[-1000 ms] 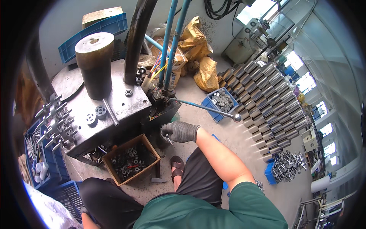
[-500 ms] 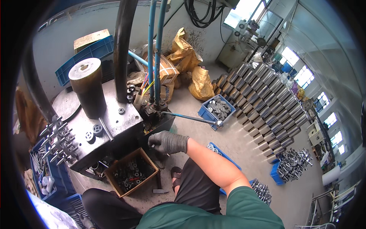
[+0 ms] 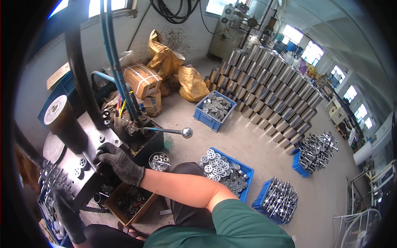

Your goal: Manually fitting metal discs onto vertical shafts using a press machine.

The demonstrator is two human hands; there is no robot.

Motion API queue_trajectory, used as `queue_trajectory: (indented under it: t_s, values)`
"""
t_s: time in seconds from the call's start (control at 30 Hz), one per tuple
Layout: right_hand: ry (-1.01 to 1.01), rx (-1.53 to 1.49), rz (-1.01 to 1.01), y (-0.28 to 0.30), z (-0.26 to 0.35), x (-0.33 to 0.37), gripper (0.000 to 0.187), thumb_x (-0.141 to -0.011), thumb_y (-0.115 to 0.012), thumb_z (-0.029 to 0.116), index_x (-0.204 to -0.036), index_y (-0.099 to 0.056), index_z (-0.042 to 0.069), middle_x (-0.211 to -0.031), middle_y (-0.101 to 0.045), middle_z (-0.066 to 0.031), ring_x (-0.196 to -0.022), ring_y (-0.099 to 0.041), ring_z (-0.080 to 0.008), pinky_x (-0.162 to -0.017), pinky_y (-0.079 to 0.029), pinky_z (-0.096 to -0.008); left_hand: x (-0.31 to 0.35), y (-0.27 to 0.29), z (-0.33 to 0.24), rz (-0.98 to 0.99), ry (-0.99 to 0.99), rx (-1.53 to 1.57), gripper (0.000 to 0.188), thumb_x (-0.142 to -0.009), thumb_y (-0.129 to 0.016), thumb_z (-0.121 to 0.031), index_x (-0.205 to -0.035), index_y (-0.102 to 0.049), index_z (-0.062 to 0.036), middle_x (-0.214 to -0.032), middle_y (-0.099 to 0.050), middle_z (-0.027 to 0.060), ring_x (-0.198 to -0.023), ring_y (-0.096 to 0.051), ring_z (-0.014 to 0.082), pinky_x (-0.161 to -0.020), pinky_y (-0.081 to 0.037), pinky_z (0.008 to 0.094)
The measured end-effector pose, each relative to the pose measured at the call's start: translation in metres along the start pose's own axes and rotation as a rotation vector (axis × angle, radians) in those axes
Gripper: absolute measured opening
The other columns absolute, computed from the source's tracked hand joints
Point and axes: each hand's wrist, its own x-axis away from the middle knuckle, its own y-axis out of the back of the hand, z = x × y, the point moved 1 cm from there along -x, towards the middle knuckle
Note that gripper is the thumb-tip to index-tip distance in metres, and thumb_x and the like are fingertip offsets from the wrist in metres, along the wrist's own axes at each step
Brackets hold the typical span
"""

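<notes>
Our right hand (image 3: 123, 165) seems to have its fingers curled round a bearing (image 3: 99, 152); we should keep it level over the table (image 3: 94, 143). Our left hand's (image 3: 69, 213) grip we cannot tell.

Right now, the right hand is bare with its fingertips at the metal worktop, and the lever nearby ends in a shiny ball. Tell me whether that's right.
Not quite: the right hand isn't bare. The head view shows it in a dark glove, fingertips at the metal worktop; the lever nearby ends in a shiny ball.
</notes>
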Motion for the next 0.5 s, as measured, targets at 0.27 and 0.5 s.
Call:
queue_trajectory:
  t_s: [0.27, 0.5]
  values:
    - [-0.112, -0.412, -0.383, 0.029, -0.007, -0.014, 0.014, -0.096, -0.059, 0.028, -0.102, -0.059, 0.015, -0.094, -0.070, -0.0088, -0.070, -0.062, -0.0170, -0.058, -0.051, -0.0336, 0.021, -0.200, -0.090, 0.775, 0.533, 0.554, 0.030, -0.103, -0.061, -0.027, -0.122, -0.062, -0.0041, -0.105, -0.067, 0.0020, -0.090, -0.062, 0.0099, -0.079, -0.051, 0.0259]
    - [-0.055, -0.268, -0.478, 0.052, 0.019, 0.005, 0.016, -0.093, -0.061, 0.030, -0.098, -0.059, 0.015, -0.077, -0.062, -0.0059, -0.050, -0.051, -0.0127, -0.046, -0.042, -0.0269, 0.037, -0.214, -0.104, 0.860, 0.504, 0.401, 0.027, -0.100, -0.061, -0.019, -0.121, -0.062, -0.0031, -0.105, -0.064, -0.0013, -0.097, -0.056, 0.0083, -0.085, -0.046, 0.0242]
